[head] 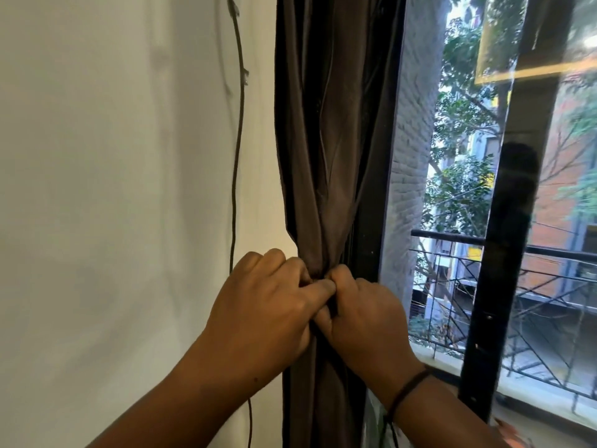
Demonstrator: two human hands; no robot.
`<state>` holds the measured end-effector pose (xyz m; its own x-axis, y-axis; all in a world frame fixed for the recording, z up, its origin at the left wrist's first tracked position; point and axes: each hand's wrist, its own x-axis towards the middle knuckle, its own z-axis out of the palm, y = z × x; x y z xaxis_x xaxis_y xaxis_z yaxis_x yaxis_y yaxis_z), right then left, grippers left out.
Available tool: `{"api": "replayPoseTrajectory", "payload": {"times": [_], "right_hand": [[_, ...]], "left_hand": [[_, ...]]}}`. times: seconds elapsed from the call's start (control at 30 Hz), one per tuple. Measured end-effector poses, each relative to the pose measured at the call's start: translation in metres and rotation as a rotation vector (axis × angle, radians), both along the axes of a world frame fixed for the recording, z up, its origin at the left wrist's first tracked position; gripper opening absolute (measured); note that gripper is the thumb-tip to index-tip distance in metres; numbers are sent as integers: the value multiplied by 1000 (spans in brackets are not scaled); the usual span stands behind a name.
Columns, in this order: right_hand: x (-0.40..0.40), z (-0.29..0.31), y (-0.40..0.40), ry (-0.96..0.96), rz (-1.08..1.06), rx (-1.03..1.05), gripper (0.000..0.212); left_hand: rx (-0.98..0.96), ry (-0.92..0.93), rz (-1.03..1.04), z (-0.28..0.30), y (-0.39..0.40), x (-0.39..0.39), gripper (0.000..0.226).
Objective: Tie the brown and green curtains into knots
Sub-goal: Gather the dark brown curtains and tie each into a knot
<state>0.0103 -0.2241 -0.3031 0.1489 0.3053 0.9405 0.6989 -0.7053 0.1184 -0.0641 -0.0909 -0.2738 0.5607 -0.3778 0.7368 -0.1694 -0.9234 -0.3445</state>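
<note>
The brown curtain [326,130] hangs in a bunched column between the white wall and the window frame. It narrows to a pinch point at mid-height. My left hand [265,305] grips the gathered cloth from the left, fingers curled round it. From the right, my right hand [361,315] holds the same bundle, knuckles touching the left hand's fingers. The cloth between the hands is hidden. No green curtain is in view.
A thin dark cable [237,156] runs down the white wall [113,189] left of the curtain. The black window frame [378,189] and glass stand right of it, with a balcony railing [484,253] and trees outside.
</note>
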Motion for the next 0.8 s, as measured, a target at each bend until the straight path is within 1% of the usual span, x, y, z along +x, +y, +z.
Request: {"api": "replayPoseTrajectory", "payload": {"times": [0.17,0.23,0.3,0.33,0.4,0.47,0.53,0.6,0.67,0.73,0.8], "right_hand": [[-3,-6,18,137,-55,82,21],[-8,-6,23,283,-3,140,16],[-13,-3,25,552,146,199,8],[-14,1,25,734,274,227,8],[-17,15,20,1059,515,279,10],[-21,33,12,1262,644,257,16],[-26,47,4,1426,713,264,23],[-30,52,2,1540,700,335,26],[-34,49,5,1600,668,437,22],[-38,45,11,1609,658,519,16],[-41,40,16,1575,656,599,13]], "left_hand": [[-166,6,-4,-10,5,5,35],[-269,37,-28,-12,7,5,36],[-429,128,-36,-13,7,2,36],[-500,133,-52,-13,8,1,37],[-582,76,-83,-23,15,8,41],[-661,62,-192,-26,20,10,41],[-719,20,-327,-34,24,13,43],[-783,-3,-455,-49,25,16,44],[-794,-60,-533,-62,24,17,38],[-750,-123,-569,-73,23,23,33],[-695,-129,-605,-79,26,28,33]]}}
